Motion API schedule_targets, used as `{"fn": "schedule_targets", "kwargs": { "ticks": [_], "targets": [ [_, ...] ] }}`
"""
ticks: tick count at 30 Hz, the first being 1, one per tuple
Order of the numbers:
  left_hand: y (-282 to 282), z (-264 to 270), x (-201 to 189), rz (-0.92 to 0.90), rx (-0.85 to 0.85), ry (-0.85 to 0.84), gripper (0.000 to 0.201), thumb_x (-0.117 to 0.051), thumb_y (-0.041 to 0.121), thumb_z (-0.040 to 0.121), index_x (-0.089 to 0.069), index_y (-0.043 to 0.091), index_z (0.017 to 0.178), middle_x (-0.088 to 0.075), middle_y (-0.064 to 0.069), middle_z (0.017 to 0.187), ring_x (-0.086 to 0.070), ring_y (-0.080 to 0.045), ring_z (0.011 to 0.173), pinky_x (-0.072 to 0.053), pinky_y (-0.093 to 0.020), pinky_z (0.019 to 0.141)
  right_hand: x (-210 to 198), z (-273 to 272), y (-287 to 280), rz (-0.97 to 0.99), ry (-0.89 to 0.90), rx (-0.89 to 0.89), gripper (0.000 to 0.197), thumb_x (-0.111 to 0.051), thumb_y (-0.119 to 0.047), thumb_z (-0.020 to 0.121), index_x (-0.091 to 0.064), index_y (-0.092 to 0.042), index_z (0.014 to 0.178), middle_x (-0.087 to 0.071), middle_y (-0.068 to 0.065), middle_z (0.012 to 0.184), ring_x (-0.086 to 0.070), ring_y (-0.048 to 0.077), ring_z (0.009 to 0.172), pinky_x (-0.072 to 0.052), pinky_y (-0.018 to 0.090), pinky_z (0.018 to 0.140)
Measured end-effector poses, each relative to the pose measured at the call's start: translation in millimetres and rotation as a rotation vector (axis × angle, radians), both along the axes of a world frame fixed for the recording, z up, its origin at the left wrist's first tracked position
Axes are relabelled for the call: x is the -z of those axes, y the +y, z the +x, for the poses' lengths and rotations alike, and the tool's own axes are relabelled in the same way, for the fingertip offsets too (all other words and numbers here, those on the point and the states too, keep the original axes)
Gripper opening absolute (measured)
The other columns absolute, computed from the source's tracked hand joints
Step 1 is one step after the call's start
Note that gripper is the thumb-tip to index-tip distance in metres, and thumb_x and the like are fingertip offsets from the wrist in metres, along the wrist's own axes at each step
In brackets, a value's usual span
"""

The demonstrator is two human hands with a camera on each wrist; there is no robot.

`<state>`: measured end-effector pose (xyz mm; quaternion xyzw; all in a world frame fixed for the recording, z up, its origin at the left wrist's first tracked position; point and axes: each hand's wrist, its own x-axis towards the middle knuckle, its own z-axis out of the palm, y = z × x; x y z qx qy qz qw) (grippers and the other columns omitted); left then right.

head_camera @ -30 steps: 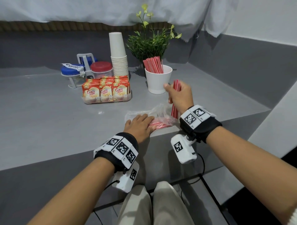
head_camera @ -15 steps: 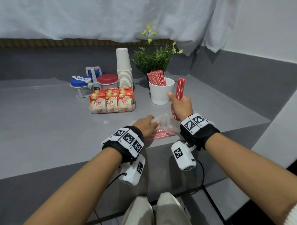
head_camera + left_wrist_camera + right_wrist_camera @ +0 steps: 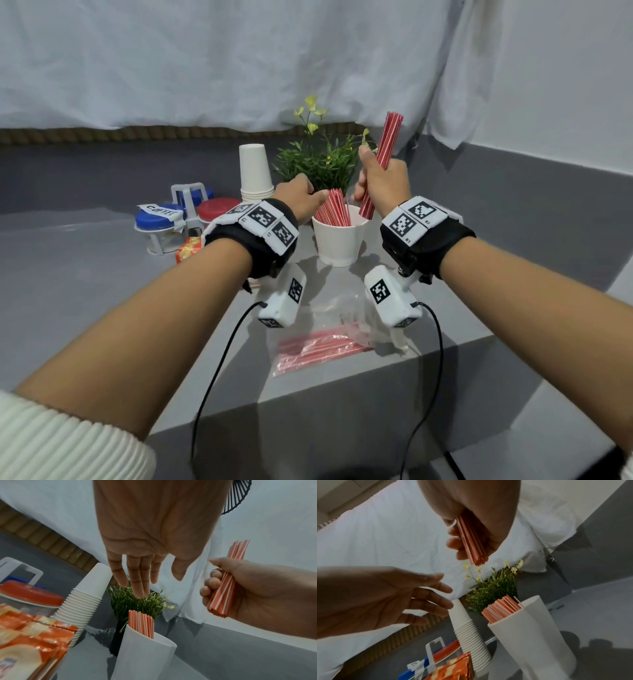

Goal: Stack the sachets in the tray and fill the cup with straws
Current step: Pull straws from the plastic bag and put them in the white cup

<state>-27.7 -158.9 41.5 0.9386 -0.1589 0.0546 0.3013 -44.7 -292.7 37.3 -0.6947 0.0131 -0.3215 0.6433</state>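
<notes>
1. While the right hand (image 3: 382, 181) grips a bundle of red-and-white straws (image 3: 383, 161) in a full fist, the bundle's long axis stands near upright, leaning slightly right at its top, lower end pointing down.
2. White cup (image 3: 340, 241): stands on the grey counter (image 3: 85, 274), directly below and slightly left of the bundle's lower end; the 2 are apart, not yet touching.
3. Straws already in the cup (image 3: 331, 212): lean against its left and rear wall, leaving the right side of the mouth free. The left wrist view shows the same gap at the rim (image 3: 164, 639).
4. Left hand (image 3: 298, 198): open, fingers straight and relaxed, holding nothing; it hovers just above the cup's straws. Whether it touches them cannot be told.
5. Judgement: the right hand is the nearer carrier; a short, mostly vertical descent, shifted slightly left, should seat the bundle in the free side. The left hand appears placed to hold back the leaning straws.
6. Plastic bag (image 3: 329, 339): lies at the counter's near edge with more straws inside.
7. Sachets (image 3: 32, 638): seen beside the cup's left; their tray is mostly hidden.
</notes>
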Motion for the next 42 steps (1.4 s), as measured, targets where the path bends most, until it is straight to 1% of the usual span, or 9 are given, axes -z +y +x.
{"fn": "schedule_targets", "kwargs": {
  "ticks": [9, 14, 17, 23, 27, 31, 37, 39, 42],
  "targets": [
    [-27.6, 65.9, 7.5, -0.028, -0.024, 0.024, 0.034, -0.058, 0.029, 0.089, -0.053, 0.009, 0.116, -0.059, -0.011, 0.120, -0.049, -0.018, 0.089, -0.039, -0.025, 0.077, 9.4, 65.4, -11.1, -0.145, 0.131, 0.149, 0.045, -0.048, -0.039, 0.087, -0.050, -0.012, 0.051, -0.051, 0.002, 0.052, -0.055, 0.025, 0.056, -0.050, 0.042, 0.078],
    [-37.9, 97.6, 22.2, 0.018, -0.079, 0.037, 0.025, -0.064, 0.023, 0.085, -0.056, 0.010, 0.105, -0.058, -0.012, 0.119, -0.056, -0.025, 0.102, -0.043, -0.030, 0.083, 31.1, 97.4, -21.4, -0.343, 0.275, 0.172, 0.035, -0.049, -0.034, 0.084, -0.064, -0.009, 0.065, -0.066, 0.012, 0.076, -0.064, 0.030, 0.080, -0.050, 0.039, 0.083],
    [-37.5, 112.9, 37.3, -0.015, -0.137, 0.062, 0.024, -0.066, 0.017, 0.083, -0.047, 0.014, 0.069, -0.059, -0.009, 0.092, -0.052, -0.023, 0.091, -0.042, -0.029, 0.078, 48.9, 106.8, -21.4, -0.445, 0.378, 0.019, 0.025, -0.055, -0.029, 0.085, -0.059, -0.009, 0.070, -0.065, 0.014, 0.082, -0.060, 0.027, 0.070, -0.052, 0.038, 0.074],
    [-38.5, 133.1, 59.3, -0.491, -0.128, 0.157, 0.027, -0.073, 0.003, 0.075, -0.051, 0.016, 0.065, -0.065, -0.019, 0.089, -0.065, -0.029, 0.077, -0.056, -0.044, 0.083, 57.4, 110.8, -20.3, -0.807, 0.473, -0.160, 0.029, -0.058, -0.033, 0.087, -0.048, -0.019, 0.065, -0.045, -0.005, 0.063, -0.048, 0.016, 0.065, -0.033, 0.014, 0.045],
    [-37.3, 137.7, 62.2, -0.695, -0.082, 0.251, 0.020, -0.062, 0.003, 0.085, -0.057, 0.008, 0.067, -0.063, -0.019, 0.078, -0.058, -0.023, 0.061, -0.055, -0.042, 0.084, 55.6, 111.5, -23.8, -0.841, 0.472, -0.199, 0.026, -0.067, -0.033, 0.081, -0.062, -0.008, 0.082, -0.061, 0.004, 0.076, -0.057, 0.019, 0.075, -0.041, 0.018, 0.059],
    [-30.9, 140.7, 64.6, -0.773, -0.131, 0.198, 0.026, -0.043, 0.005, 0.093, -0.059, 0.009, 0.073, -0.060, -0.015, 0.073, -0.056, -0.017, 0.049, -0.053, -0.039, 0.079, 54.0, 108.6, -26.5, -0.754, 0.468, -0.212, 0.029, -0.076, -0.022, 0.074, -0.052, -0.010, 0.064, -0.050, 0.001, 0.055, -0.049, 0.007, 0.044, -0.037, 0.013, 0.042],
    [-30.7, 123.8, 63.8, -0.803, -0.071, 0.125, 0.030, -0.034, 0.018, 0.099, -0.062, 0.014, 0.107, -0.058, -0.008, 0.080, -0.059, -0.023, 0.080, -0.053, -0.040, 0.083, 57.3, 108.8, -26.0, -0.515, 0.421, -0.188, 0.027, -0.066, 0.008, 0.076, -0.053, -0.010, 0.062, -0.059, 0.010, 0.060, -0.060, 0.023, 0.052, -0.056, 0.026, 0.054],
    [-30.0, 121.5, 66.4, -0.760, -0.036, 0.089, 0.026, -0.040, 0.022, 0.098, -0.065, 0.018, 0.093, -0.063, -0.011, 0.086, -0.062, -0.025, 0.086, -0.053, -0.041, 0.089, 58.2, 108.0, -27.2, -0.441, 0.345, -0.152, 0.025, -0.060, 0.009, 0.079, -0.054, -0.008, 0.062, -0.059, 0.009, 0.057, -0.061, 0.021, 0.050, -0.056, 0.029, 0.057],
    [-29.0, 125.7, 73.5, -0.630, 0.005, 0.073, 0.033, -0.051, 0.017, 0.093, -0.059, 0.009, 0.123, -0.064, -0.015, 0.118, -0.063, -0.027, 0.105, -0.049, -0.042, 0.098, 58.4, 105.9, -28.0, -0.583, 0.338, -0.093, 0.014, -0.067, -0.005, 0.079, -0.060, -0.005, 0.067, -0.060, 0.008, 0.057, -0.059, 0.015, 0.050, -0.052, 0.021, 0.057]
  ]
}}
